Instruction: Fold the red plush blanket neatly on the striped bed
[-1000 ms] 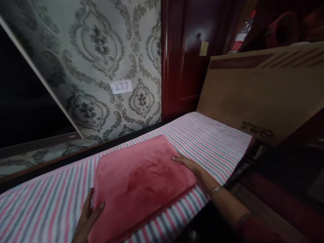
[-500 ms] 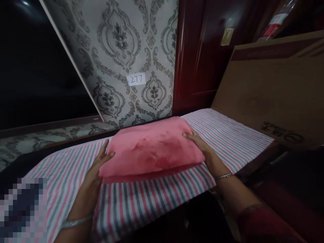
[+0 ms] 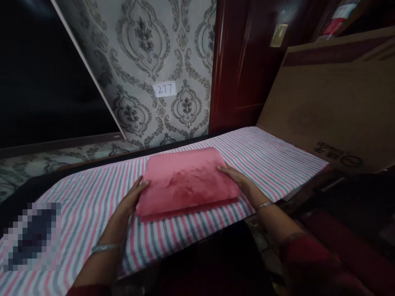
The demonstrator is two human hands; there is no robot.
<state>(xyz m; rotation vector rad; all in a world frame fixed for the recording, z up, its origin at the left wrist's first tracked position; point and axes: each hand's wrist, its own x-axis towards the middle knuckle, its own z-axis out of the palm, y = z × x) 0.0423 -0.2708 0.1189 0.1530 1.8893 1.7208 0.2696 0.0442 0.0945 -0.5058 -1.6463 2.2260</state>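
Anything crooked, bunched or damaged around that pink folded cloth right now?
Nothing stands out. The pink folded cloth lies flat and neat on the striped sheet, left hand and right hand resting at its sides. Its lower layer peeks out slightly along the near edge.

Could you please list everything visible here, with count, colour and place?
Folded pink plush cloth: one, pink, centre of the striped sheet.
Pink, grey and white striped sheet: one, covering the long surface.
Brown cardboard sheet: one, brown, leaning at right.
White paper label reading 277: one, on the grey patterned wallpaper.
Dark red wooden door: one, behind.
Silver bangles: two, one per wrist.
Left hand: at the cloth's left edge.
Right hand: at its right edge.
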